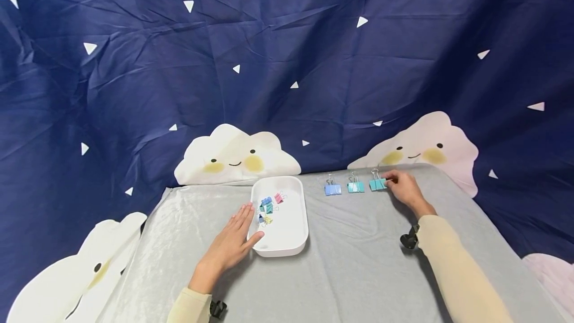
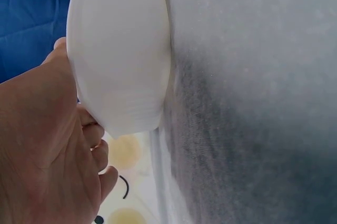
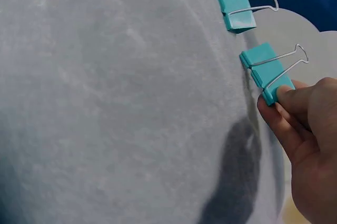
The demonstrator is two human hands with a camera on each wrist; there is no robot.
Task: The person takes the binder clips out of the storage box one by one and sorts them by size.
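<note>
Right hand (image 1: 404, 189): pinches teal oblong metal binder clip (image 1: 377, 184);
Clip: far right, just left of right hand, the nearer; long axis roughly left-right;
Left hand (image 1: 230, 240): spread, on left rim of white rectangular plastic tray (image 1: 289, 226)

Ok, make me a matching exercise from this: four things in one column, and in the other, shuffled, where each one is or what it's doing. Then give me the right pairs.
Things
1. Left hand
2. Right hand
3. Pink clip
4. Large blue clip

Places or actions
A. On the gray cloth, leftmost in a row of three
B. Touching the left side of the white tray
C. Pinching a teal clip
D. Lying inside the tray

Right pairs: 1-B, 2-C, 3-D, 4-A
</note>
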